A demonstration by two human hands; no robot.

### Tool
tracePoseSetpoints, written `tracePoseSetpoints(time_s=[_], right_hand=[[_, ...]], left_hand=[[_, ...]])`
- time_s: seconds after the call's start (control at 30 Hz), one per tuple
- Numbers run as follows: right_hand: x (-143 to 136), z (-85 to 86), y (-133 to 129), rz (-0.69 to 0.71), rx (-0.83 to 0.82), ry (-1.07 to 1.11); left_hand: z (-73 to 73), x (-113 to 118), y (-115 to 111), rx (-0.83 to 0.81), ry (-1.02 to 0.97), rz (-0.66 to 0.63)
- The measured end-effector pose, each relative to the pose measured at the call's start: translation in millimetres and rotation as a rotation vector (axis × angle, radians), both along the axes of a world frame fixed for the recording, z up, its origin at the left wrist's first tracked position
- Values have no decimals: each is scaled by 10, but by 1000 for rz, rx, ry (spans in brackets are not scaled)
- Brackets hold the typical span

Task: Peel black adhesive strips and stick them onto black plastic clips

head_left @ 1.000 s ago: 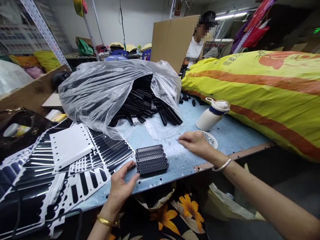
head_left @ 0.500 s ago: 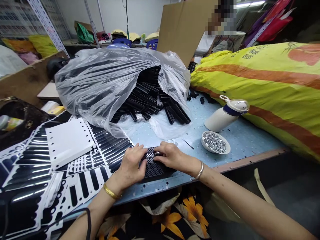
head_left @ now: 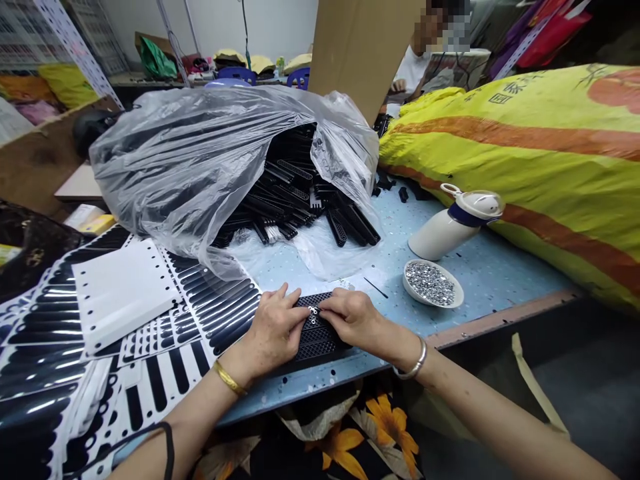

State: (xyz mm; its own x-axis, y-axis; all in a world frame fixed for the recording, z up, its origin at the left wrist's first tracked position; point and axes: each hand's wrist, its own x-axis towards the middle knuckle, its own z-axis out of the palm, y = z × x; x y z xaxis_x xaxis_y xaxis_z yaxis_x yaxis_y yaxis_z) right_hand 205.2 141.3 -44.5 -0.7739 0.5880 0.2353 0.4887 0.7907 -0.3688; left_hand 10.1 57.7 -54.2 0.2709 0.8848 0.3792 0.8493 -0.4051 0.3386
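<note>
White bowl (head_left: 417, 297) (metal bits (head_left: 431, 283) inside).

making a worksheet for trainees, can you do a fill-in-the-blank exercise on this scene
1. Small metal pieces show between the left hand and the ____ hand.
2. The bowl of metal pieces is ____ in colour.
3. The large sack with orange stripes is mostly ____.

Missing words: right; white; yellow

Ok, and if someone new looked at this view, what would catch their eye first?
Probably the big yellow sack with orange bands at the right, then the clear plastic bag left of centre, its open mouth showing a heap of black parts. Nearer, the left hand and right hand meet at shiny metal bits over black mesh pieces.
</note>
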Motion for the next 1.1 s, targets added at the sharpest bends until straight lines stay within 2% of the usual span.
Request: tracePoseSetpoints(time_s=[0.27, 0.57, 0.7, 0.83, 0.97, 1.1], right_hand=[[-68, -61, -67, -4, -13, -49], [-21, -140, 166, -106, 22, -14], [37, -122, 170, -98, 36, 3], [142, -75, 61, -41, 105, 39], [208, -69, -20, 23, 187, -63], [224, -78, -23, 49, 251, -162]], left_hand=[[-64, -12, -32, 40, 2, 25], [-145, -41, 47, 1, -194, 55], [-178, -38, 65, 27, -250, 81], [-180, -42, 76, 27, -202, 88], [-175, -63, 87, 9, -214, 89], [-208, -118, 105, 55, -223, 154]])
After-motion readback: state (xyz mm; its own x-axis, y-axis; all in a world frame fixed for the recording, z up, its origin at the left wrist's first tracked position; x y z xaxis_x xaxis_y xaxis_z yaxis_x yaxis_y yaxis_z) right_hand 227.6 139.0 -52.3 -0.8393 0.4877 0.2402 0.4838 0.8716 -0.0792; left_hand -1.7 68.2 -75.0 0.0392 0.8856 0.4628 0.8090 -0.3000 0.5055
